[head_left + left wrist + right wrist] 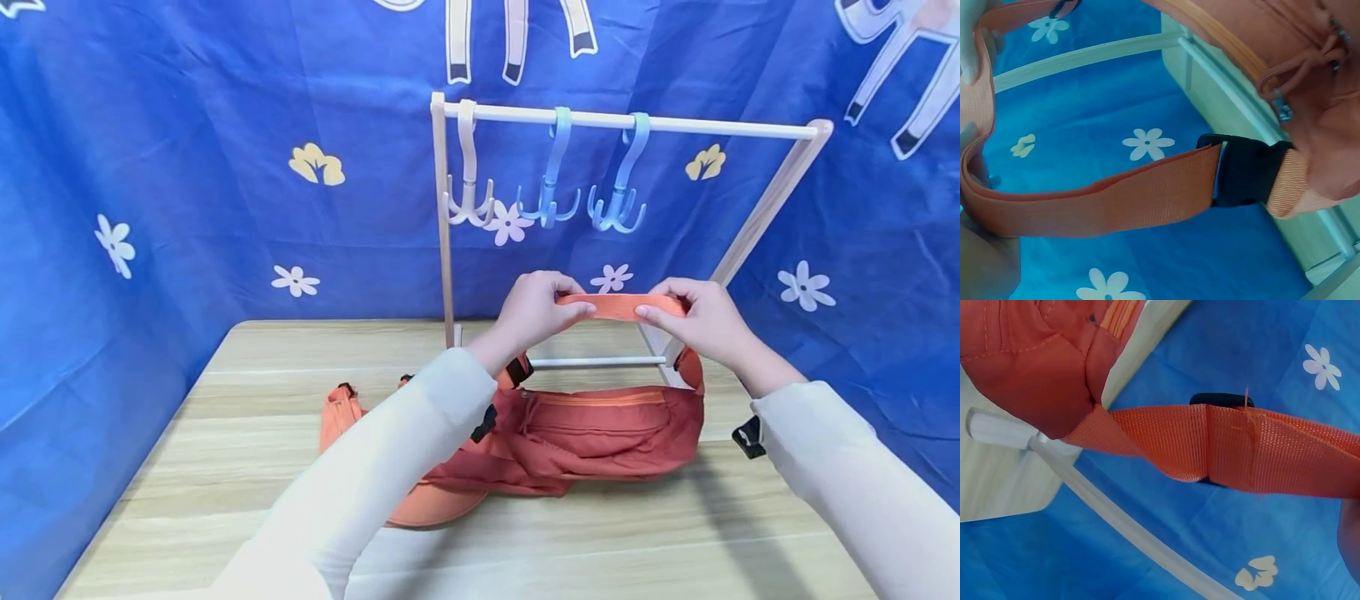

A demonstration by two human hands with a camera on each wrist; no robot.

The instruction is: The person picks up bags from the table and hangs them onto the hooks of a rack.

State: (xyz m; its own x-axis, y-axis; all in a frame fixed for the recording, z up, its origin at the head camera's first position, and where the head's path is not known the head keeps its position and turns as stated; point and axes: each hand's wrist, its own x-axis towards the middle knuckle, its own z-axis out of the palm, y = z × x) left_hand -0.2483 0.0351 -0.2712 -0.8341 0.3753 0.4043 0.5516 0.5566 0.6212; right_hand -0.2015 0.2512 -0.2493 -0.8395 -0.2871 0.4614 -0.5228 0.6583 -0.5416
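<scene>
My left hand (534, 310) and right hand (703, 315) each pinch an orange webbing strap (615, 307), raised level between them in front of the rack. Below hangs or lies a red waist bag (615, 433) with an orange zipper, close over the table. A black buckle (1247, 172), fastened, joins the strap to the bag in the left wrist view, where part of the left hand (988, 262) shows at the edge. From the bag's other end the strap (1166, 440) runs twisted past a black slider (1222, 399) to the right hand (1350, 540).
Behind stands a rack (735, 127) bearing a white hook (467, 167) and two blue hooks, one of them a left blue hook (555, 167). An orange cap-like brim (435, 506) and another orange strapped item (341, 414) lie on the wooden table (195, 467), partly behind my left sleeve.
</scene>
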